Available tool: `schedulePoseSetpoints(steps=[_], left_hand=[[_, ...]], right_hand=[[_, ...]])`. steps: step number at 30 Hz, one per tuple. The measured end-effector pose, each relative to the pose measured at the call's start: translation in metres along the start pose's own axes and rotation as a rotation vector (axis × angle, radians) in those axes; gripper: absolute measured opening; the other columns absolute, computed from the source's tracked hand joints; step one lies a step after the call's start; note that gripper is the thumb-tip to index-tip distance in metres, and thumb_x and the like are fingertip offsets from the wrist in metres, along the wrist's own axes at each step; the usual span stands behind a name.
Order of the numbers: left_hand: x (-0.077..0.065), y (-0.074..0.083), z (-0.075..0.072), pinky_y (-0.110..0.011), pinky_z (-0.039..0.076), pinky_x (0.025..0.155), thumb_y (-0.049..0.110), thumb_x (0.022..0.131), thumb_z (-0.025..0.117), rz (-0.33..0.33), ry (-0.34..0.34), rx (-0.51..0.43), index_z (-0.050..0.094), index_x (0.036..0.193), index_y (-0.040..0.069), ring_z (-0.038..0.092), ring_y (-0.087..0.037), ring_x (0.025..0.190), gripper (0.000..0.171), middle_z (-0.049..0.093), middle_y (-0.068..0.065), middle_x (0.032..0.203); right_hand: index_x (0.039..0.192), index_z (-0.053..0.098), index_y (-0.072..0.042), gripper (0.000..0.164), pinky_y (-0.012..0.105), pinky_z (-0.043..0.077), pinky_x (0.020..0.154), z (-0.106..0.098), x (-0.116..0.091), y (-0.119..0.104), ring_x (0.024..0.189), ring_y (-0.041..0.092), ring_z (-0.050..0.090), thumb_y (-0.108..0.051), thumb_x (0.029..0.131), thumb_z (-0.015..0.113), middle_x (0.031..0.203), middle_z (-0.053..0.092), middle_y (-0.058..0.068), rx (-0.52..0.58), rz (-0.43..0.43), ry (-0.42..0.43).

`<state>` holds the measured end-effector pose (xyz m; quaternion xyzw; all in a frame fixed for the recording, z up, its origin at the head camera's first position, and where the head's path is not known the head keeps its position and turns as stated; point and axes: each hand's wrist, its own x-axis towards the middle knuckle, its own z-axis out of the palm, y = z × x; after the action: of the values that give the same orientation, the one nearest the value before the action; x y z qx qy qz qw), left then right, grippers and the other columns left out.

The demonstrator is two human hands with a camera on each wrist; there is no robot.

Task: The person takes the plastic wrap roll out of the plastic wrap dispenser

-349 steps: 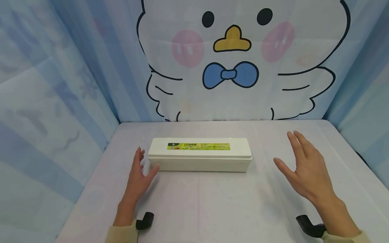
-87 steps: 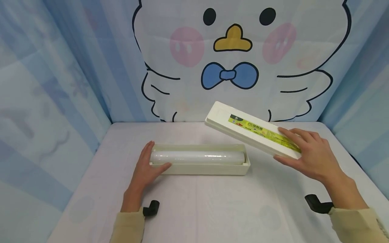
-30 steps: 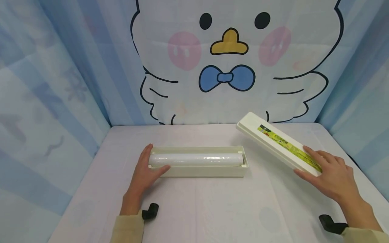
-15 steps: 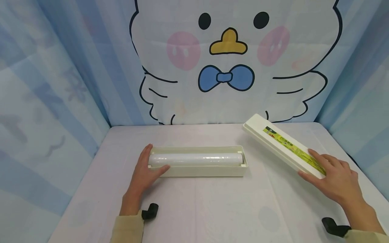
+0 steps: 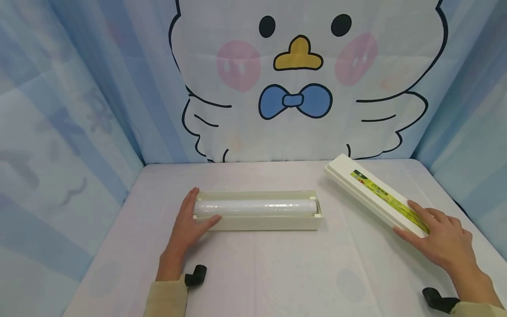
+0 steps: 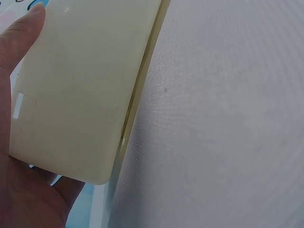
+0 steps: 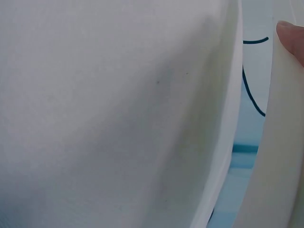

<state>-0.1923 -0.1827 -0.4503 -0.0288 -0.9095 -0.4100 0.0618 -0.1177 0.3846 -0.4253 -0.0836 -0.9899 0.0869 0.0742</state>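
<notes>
My left hand (image 5: 187,226) holds the left end of a long white cling film box (image 5: 269,223), its thumb (image 5: 211,221) at the front rim and its fingers around the end. Inside the open box lies a shiny white roll of cling film (image 5: 257,208). At the right, my right hand (image 5: 443,240) grips the near end of the long white lid (image 5: 368,196), which bears a yellow-green label and lies slanted, far end to the left. The left wrist view shows the box's plain front wall (image 6: 85,90). In the right wrist view, the lid (image 7: 280,142) stands above the tabletop, one thumb (image 7: 290,40) on its side.
A white cloth covers the table (image 5: 293,273). Behind it hangs a curtain (image 5: 295,136) with a cartoon bird, and blue patterned curtains (image 5: 71,132) close off both sides. Black mounts (image 5: 196,276) stick out from both wrists.
The right hand has carried the lid from the box out to the right, and over the last second lowered it a little further right and nearer. The left hand and box stay put.
</notes>
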Motion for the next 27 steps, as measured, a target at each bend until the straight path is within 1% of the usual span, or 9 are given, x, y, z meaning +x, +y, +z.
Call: schedulePoseSetpoints(steps=[5, 8, 16, 27], left_hand=[[0.0, 0.0, 0.0, -0.053, 0.02, 0.106, 0.055, 0.073, 0.072, -0.003, -0.003, -0.005, 0.017, 0.15, 0.019, 0.016, -0.026, 0.138, 0.101, 0.014, -0.005, 0.154], [0.0, 0.001, 0.0, -0.054, 0.02, 0.105, 0.055, 0.073, 0.072, -0.02, -0.006, -0.003, 0.016, 0.15, 0.02, 0.018, -0.027, 0.137, 0.101, 0.014, -0.004, 0.154], [-0.001, 0.002, 0.001, -0.055, 0.021, 0.105, 0.055, 0.073, 0.072, -0.041, -0.007, 0.001, 0.015, 0.15, 0.021, 0.02, -0.028, 0.136, 0.102, 0.013, -0.004, 0.154], [-0.001, 0.002, 0.0, -0.055, 0.021, 0.105, 0.056, 0.073, 0.072, -0.025, -0.007, -0.01, 0.015, 0.15, 0.021, 0.018, -0.027, 0.137, 0.102, 0.014, -0.003, 0.154]], right_hand=[[0.149, 0.02, -0.016, 0.098, 0.071, 0.02, 0.075, 0.007, -0.001, 0.008, 0.103, 0.056, 0.024, -0.067, 0.076, 0.06, 0.125, 0.032, 0.036, 0.001, 0.015, -0.003], [0.149, 0.021, -0.015, 0.098, 0.071, 0.021, 0.075, 0.01, -0.001, 0.011, 0.103, 0.058, 0.024, -0.068, 0.076, 0.059, 0.126, 0.032, 0.036, -0.013, 0.026, -0.004], [0.148, 0.021, -0.012, 0.1, 0.073, 0.02, 0.076, 0.014, -0.001, 0.014, 0.104, 0.059, 0.024, -0.07, 0.075, 0.058, 0.127, 0.03, 0.037, -0.024, 0.08, -0.011], [0.147, 0.02, -0.007, 0.104, 0.077, 0.017, 0.077, 0.012, 0.002, 0.016, 0.105, 0.06, 0.02, -0.072, 0.074, 0.056, 0.125, 0.026, 0.039, -0.03, 0.157, -0.067]])
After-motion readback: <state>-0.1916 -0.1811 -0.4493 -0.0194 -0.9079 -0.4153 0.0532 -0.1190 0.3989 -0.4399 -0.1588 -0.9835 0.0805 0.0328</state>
